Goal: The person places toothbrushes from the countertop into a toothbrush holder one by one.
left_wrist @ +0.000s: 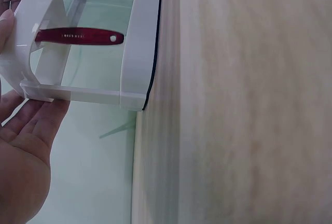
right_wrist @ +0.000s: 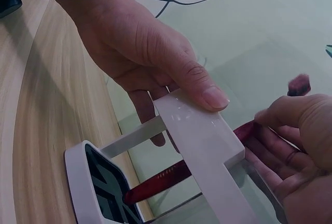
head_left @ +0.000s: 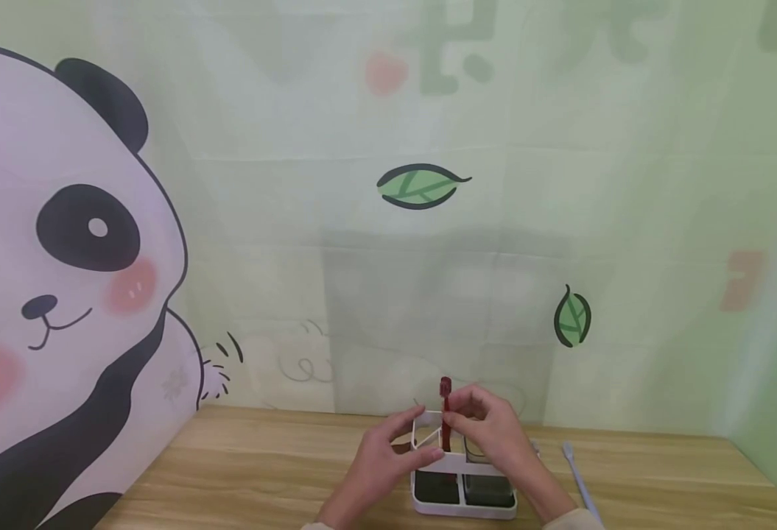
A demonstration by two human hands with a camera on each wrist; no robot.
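Observation:
A white toothbrush holder (head_left: pixel 454 464) with a dark-lined base stands upright on the wooden table. My left hand (head_left: pixel 376 465) grips the left side of its upper frame, thumb across the front and fingers behind. Between thumb and fingers, my right hand (head_left: pixel 493 427) pinches a dark red toothbrush (head_left: pixel 446 434) near its head, bristle end up. The toothbrush handle (left_wrist: pixel 80 36) passes down through an opening in the frame. In the right wrist view, its lower end is close over the base tray (right_wrist: pixel 78 177). A clear cup-like part (head_left: pixel 477 450) sits in the holder's right half, partly hidden by my right hand.
A pale blue toothbrush (head_left: pixel 580 478) lies on the table to the right of my right forearm. Behind that wrist, a small pale tip (head_left: pixel 536 446) shows. A green backdrop with a printed panda (head_left: pixel 83 294) hangs behind the wooden table (head_left: pixel 262 471).

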